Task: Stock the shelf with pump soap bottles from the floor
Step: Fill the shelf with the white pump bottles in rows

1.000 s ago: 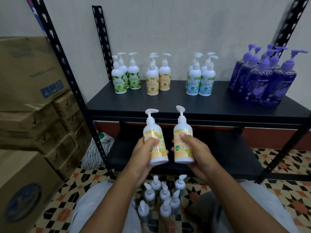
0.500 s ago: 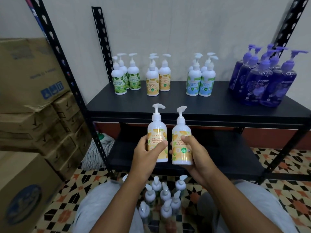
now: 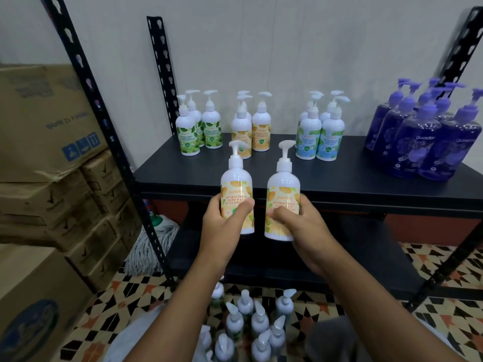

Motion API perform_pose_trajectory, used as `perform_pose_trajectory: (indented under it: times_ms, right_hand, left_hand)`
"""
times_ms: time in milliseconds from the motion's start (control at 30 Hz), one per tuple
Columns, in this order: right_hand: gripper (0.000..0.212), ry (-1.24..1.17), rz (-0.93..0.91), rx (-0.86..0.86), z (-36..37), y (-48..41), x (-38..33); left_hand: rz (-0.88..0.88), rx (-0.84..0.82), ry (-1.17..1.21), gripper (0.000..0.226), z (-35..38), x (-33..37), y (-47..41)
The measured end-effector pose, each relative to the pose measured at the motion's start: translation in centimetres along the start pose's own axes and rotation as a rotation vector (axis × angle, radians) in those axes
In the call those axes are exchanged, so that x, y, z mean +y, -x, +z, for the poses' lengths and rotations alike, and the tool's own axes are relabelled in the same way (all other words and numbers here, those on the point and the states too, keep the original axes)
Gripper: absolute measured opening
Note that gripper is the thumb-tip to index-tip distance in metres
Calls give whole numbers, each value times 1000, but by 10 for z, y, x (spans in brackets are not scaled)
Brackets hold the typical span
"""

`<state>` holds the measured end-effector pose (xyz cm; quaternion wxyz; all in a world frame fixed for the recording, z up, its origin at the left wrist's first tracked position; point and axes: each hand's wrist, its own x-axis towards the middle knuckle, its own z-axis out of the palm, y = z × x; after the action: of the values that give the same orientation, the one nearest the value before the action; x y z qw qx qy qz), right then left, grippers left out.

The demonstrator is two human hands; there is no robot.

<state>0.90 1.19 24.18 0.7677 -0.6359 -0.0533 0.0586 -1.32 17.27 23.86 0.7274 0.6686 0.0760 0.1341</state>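
The left hand (image 3: 224, 226) curls round the left bottle (image 3: 236, 189) and the right hand (image 3: 300, 226) grips the right bottle (image 3: 283, 189). Both bottles are upright, at the shelf (image 3: 339, 173) edge. They should go forward to the orange-label group (image 3: 261, 129) just beyond the fingertips (labels facing out), bases flat before release. The floor bottles (image 3: 251, 325) wait below the wrists.

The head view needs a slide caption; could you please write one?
Left hand holds one orange-label hand wash bottle, right hand a second bottle, before the black shelf.
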Motion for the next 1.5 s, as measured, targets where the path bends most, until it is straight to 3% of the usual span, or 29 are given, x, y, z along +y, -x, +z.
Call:
perform_pose_trajectory:
  times_ms: [167,533,800,1100,1500]
  right_hand:
    - [35,71,-91,43,10,-57,-28]
    - [57,338,-191,125,20,-167,-26]
    - [87,594,-233,171,14,-185,-12]
    - [66,651,-215,289,20,-210,-16]
    - [61,727,-169,327,24,-237,-20]
  left_hand:
    - [56,62,37,44,6,19,-57]
    - [51,114,111,55,2,15,-124]
    - [24,123,221,51,8,14,-123]
    - [1,125,291,44,6,10,-125]
    - [-6,117,304,50,6,11,-129]
